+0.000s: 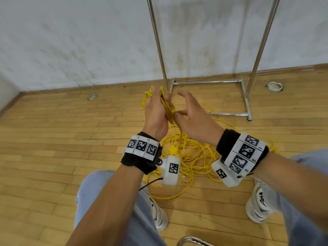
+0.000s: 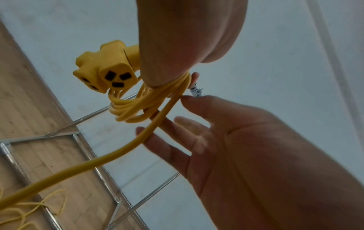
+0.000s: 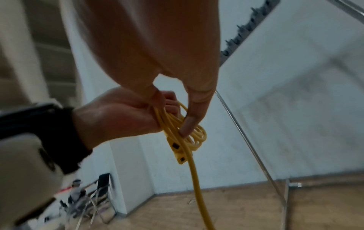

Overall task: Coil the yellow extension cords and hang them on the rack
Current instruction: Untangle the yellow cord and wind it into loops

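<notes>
Head view: the left hand (image 1: 156, 110) holds a small bundle of coiled loops of the yellow extension cord (image 1: 166, 105), fingers curled round them, in front of the rack (image 1: 209, 82), whose top is cut off by the frame. The right hand (image 1: 192, 112) sits just beside the coil with its fingers spread and relaxed; this view does not show whether it touches the cord. One strand drops from the coil to a loose tangle of cord (image 1: 193, 157) on the wooden floor (image 1: 53, 148) between the person's shoes; the wrist cameras cover part of it.

Left wrist view: the palm fills the top of the frame and hides most of the fingers. The loops (image 2: 138, 107) wrap under the left hand (image 2: 189, 35), and a three-way yellow socket head (image 2: 106, 71) sticks out beside them. The right hand (image 2: 226, 140) is open, a fingertip at the strand that trails down left.

Right wrist view: blurred. The left hand (image 3: 122, 115) grips the coil (image 3: 183, 129); a right finger (image 3: 189, 123) rests against the loops, the right hand's grip spread open. The trailing strand leaves the frame at the bottom.
</notes>
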Demonstrator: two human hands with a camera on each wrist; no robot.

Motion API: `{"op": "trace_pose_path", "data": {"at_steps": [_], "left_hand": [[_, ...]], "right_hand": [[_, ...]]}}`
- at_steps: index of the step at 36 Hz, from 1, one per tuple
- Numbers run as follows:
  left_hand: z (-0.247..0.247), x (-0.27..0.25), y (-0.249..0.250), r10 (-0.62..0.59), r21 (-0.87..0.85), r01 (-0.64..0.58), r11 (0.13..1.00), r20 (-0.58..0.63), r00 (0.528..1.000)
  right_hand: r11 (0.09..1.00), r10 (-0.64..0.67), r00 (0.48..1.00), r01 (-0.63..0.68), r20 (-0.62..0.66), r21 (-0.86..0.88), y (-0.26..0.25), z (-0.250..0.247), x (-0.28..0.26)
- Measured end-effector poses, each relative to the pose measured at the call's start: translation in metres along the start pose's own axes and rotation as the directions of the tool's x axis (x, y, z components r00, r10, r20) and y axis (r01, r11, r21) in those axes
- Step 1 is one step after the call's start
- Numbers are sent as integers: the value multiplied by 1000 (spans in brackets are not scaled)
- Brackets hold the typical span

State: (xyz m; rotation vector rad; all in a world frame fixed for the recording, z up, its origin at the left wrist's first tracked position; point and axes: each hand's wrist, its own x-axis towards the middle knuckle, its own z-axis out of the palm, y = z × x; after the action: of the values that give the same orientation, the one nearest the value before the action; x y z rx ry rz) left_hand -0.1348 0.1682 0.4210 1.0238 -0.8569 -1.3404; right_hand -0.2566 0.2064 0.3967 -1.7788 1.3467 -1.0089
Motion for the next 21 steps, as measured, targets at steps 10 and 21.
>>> {"op": "trace_pose_path", "data": {"at_steps": [10, 21], "left_hand": [[-7, 2, 6, 6, -48, -5, 999, 24, 1000], [-7, -3, 5, -85, 21, 83, 996, 89, 992]], "right_hand": [[973, 101, 976, -57, 192, -225, 20, 18, -9], [988, -154, 970, 146, -191, -54, 2, 7, -4]]}}
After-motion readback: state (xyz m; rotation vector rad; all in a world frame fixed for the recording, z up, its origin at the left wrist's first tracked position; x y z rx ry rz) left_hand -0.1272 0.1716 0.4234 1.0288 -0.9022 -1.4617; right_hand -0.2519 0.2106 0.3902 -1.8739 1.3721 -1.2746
